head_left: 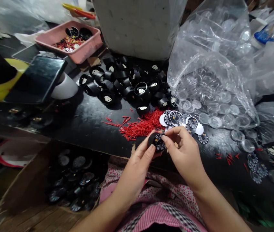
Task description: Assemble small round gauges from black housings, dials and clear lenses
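Observation:
A round black case with a numbered dial (160,142) in it is held above the table's front edge. My left hand (139,166) grips it from the left, thumb on its rim. My right hand (185,154) pinches its right side, thumb and fingers on the dial's edge. Just beyond the hands lie a heap of red pointers (139,127) and a fanned pile of black and white dial discs (175,118). Black round cases (127,85), several with cream pieces inside, are heaped farther back.
A plastic bag of clear discs (209,90) fills the back right. At the left are a pink tray (88,48) and a phone (35,79) on a white cup (65,88). Below the edge, a cardboard box (23,183) holds finished-looking dial units (79,162).

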`<state>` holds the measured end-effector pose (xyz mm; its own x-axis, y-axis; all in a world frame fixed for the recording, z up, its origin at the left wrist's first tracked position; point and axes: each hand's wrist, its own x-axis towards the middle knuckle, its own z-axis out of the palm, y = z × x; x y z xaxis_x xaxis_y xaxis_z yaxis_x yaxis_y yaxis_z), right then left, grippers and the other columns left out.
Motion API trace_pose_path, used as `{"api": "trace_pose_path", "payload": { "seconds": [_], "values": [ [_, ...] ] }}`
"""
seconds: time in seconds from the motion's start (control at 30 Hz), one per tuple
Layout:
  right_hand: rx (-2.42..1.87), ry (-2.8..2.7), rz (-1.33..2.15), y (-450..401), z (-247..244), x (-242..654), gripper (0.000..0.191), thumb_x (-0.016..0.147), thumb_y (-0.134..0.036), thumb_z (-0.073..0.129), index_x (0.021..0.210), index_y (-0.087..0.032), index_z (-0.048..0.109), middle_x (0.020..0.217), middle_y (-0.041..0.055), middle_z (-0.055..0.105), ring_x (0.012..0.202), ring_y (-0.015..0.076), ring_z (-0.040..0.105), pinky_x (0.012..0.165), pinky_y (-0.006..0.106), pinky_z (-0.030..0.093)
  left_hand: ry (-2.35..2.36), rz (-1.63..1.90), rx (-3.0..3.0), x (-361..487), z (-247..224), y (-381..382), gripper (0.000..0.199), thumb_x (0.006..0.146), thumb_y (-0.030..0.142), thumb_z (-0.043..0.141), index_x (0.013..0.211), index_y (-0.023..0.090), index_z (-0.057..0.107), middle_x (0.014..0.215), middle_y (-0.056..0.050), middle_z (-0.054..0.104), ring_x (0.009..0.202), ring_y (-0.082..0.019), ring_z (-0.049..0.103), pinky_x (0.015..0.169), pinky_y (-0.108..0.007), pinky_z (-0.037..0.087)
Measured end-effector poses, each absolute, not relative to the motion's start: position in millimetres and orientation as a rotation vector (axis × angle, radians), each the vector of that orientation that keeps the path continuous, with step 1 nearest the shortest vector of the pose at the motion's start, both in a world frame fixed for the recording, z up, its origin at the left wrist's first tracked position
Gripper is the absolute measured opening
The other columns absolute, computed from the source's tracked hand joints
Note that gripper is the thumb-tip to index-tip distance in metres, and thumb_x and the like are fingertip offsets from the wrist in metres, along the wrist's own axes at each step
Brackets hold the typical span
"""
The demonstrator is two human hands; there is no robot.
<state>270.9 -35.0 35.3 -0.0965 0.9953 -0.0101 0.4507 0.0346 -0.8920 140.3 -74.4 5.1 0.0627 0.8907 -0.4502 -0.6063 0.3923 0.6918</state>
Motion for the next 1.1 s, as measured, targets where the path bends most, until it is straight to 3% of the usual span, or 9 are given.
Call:
{"api": "trace_pose_path", "payload": {
  "seconds": [0.33,0.53,0.67,0.77,0.87,0.97,1.1],
  "values": [
    [-1.484,-1.803,1.133,-37,34,286,0.01,0.087,-0.025,0.061,0.095,-0.022,0.055,0.088,0.0013,0.06,0.074,0.015,0.058,0.066,0.029,0.048,1.082,1.08,0.552,137,-3,-76,0.03,0.083,0.024,0.07,0.113,0.029,0.071,0.124,-0.003,0.071,0.115,-0.022,0.065,0.099,-0.032,0.051],
    [-1.412,-1.952,1.208,-54,35,291,0.018,0.091,-0.015,0.05,0.107,-0.023,0.056,0.104,0.005,0.066,0.089,0.0171,0.063,0.078,0.032,0.05,1.185,0.99,0.788,127,-7,-89,0.031,0.084,0.019,0.066,0.113,0.029,0.069,0.119,-0.003,0.072,0.112,-0.021,0.066,0.102,-0.035,0.047],
    [-1.38,-2.009,1.204,-43,33,291,0.019,0.093,-0.022,0.055,0.111,-0.024,0.061,0.103,0.0039,0.071,0.09,0.0177,0.066,0.081,0.033,0.05,1.2,1.004,0.683,116,-7,-91,0.029,0.084,0.022,0.069,0.112,0.029,0.07,0.117,-0.002,0.073,0.11,-0.021,0.067,0.098,-0.031,0.051],
    [-1.548,-2.185,0.895,-22,27,288,0.014,0.094,-0.025,0.053,0.098,-0.021,0.066,0.095,0.0059,0.072,0.089,0.0218,0.065,0.08,0.037,0.046,1.177,1.074,0.499,111,-7,-90,0.031,0.085,0.028,0.07,0.115,0.028,0.067,0.117,-0.003,0.072,0.107,-0.02,0.068,0.093,-0.03,0.055],
    [-1.737,-2.383,0.516,-4,20,279,0.014,0.091,-0.023,0.053,0.085,-0.018,0.065,0.088,0.0088,0.071,0.085,0.0257,0.062,0.078,0.042,0.041,1.109,1.168,0.4,114,-7,-87,0.027,0.085,0.028,0.07,0.112,0.025,0.067,0.117,-0.003,0.072,0.11,-0.02,0.067,0.098,-0.031,0.053],
    [-1.782,-2.413,0.452,3,15,269,0.011,0.088,-0.019,0.054,0.081,-0.017,0.063,0.086,0.0108,0.07,0.082,0.0256,0.061,0.077,0.042,0.039,1.042,1.226,0.308,118,-5,-83,0.024,0.087,0.028,0.067,0.111,0.022,0.067,0.119,-0.006,0.072,0.115,-0.023,0.065,0.1,-0.035,0.052],
    [-1.704,-2.353,0.616,-3,17,267,0.01,0.086,-0.017,0.055,0.077,-0.019,0.059,0.076,0.0052,0.067,0.072,0.0192,0.059,0.072,0.037,0.041,0.935,1.202,0.125,121,-1,-74,0.025,0.088,0.029,0.065,0.113,0.024,0.064,0.124,-0.008,0.07,0.11,-0.027,0.069,0.096,-0.043,0.055]
  ]
}}
